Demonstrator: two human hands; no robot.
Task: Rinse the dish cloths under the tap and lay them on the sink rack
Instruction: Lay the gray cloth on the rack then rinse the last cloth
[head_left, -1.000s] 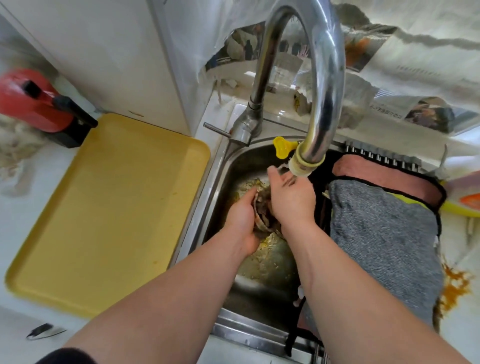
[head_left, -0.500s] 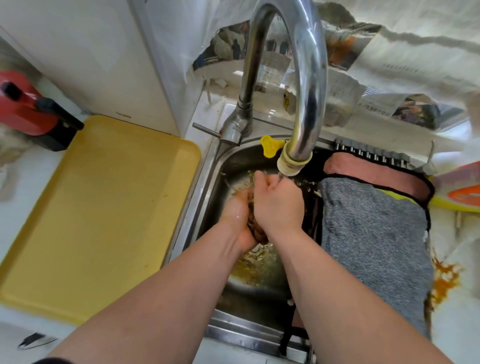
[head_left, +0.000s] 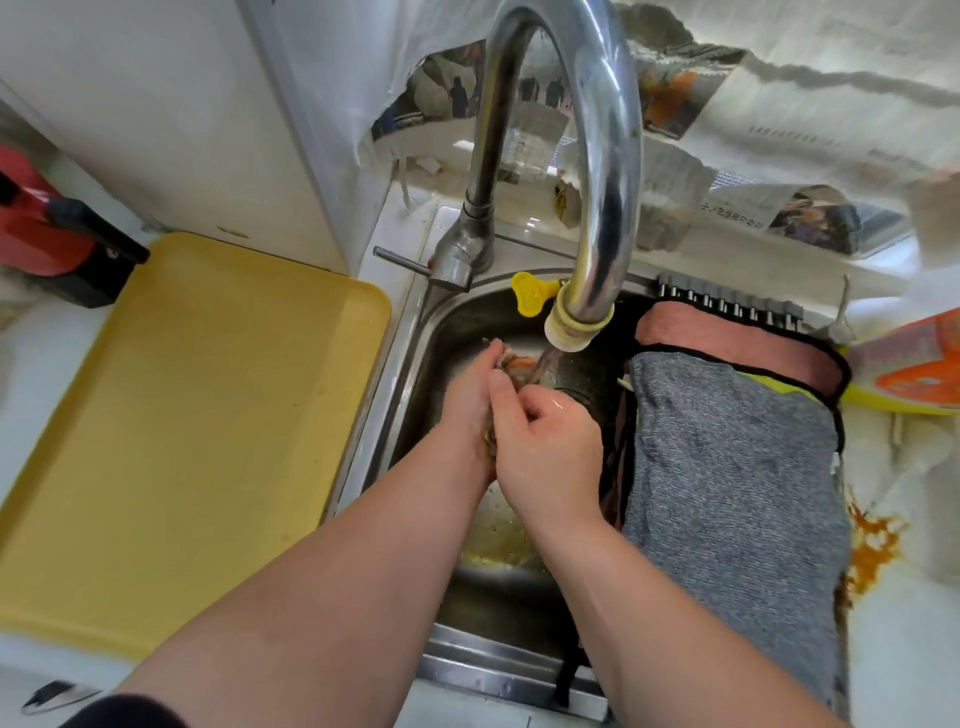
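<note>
Both hands are in the steel sink (head_left: 431, 332), under the spout of the tall chrome tap (head_left: 605, 171). Between them is a bunched brownish dish cloth (head_left: 514, 364), mostly hidden by my fingers. My left hand (head_left: 470, 392) grips it from the left, and my right hand (head_left: 545, 441) curls round it from the right. Water runs from the spout onto the cloth. A grey cloth (head_left: 727, 499) lies flat over the sink rack (head_left: 727, 301) at the right. A pink cloth (head_left: 737, 351) lies behind it on the same rack.
A yellow tray (head_left: 182, 426) lies on the counter left of the sink. A red and black appliance (head_left: 47, 234) stands at the far left. The tap lever (head_left: 402, 260) points left. Newspaper (head_left: 779, 156) covers the wall behind. Orange stains (head_left: 872, 545) mark the right counter.
My hands have risen and shifted toward the spout with the cloth, rubbing it; the cloth's end now sits directly in the water stream.
</note>
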